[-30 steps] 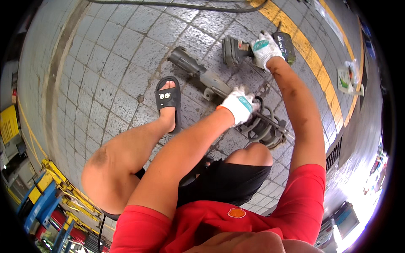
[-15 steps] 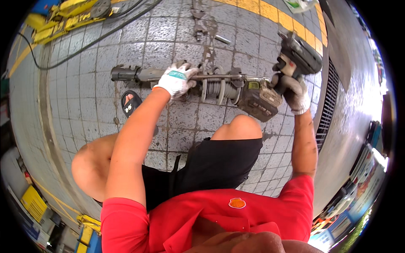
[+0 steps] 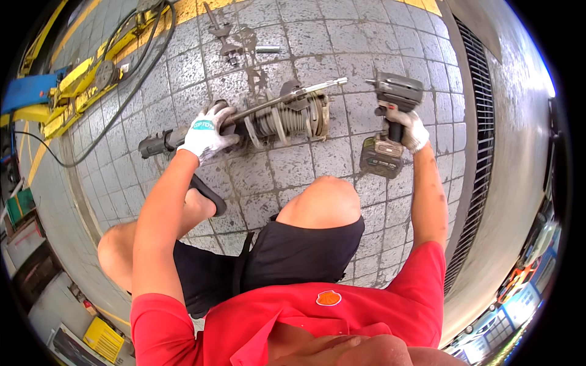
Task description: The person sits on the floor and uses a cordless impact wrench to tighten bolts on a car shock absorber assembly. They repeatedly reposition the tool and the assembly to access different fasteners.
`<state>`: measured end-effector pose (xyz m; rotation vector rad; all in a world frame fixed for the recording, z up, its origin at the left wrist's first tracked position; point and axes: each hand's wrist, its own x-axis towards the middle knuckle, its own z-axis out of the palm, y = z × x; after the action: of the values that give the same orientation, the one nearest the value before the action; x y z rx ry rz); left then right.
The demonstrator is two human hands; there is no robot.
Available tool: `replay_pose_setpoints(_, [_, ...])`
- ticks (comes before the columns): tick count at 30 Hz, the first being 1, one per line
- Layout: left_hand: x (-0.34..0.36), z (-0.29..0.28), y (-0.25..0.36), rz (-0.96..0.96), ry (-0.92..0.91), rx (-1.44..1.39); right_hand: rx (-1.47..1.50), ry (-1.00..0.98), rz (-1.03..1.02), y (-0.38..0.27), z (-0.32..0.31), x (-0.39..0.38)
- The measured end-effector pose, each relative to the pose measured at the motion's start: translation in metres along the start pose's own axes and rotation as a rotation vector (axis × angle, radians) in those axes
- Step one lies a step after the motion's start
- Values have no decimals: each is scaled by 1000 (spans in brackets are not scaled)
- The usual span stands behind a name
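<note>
My left hand (image 3: 209,132), in a white work glove, is closed around the body of a dirty shock absorber strut (image 3: 162,143) lying on the floor. Its grey coil spring (image 3: 281,122) stretches rightward from the hand. A long metal rod (image 3: 262,110) runs slantwise along the spring, its bright end (image 3: 339,82) sticking out past it. Gloved too, my right hand (image 3: 412,129) grips a black cordless impact wrench (image 3: 400,91) by the handle, battery down. The wrench's nose points left, a short gap from the rod's end.
Beyond the strut lie a short steel tube (image 3: 267,49) and a dark metal piece with jaws (image 3: 221,30). A yellow lift arm (image 3: 85,85) and a black hose (image 3: 131,104) are at far left. A drain grate (image 3: 479,122) runs along the right.
The impact wrench has come away from the strut's right end, and its nose has swung round to point left. The view has shifted; the left hand still holds the strut.
</note>
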<state>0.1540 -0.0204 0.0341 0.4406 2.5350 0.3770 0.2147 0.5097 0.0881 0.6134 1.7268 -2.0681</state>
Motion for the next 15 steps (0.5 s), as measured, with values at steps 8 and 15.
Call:
replay_pose_setpoints(8, [5, 2, 0, 34, -19, 9, -17, -98, 201, 36, -5, 51])
replay_pose_setpoints(15, [8, -4, 1, 33, -95, 21, -63, -246, 285, 30, -19, 59])
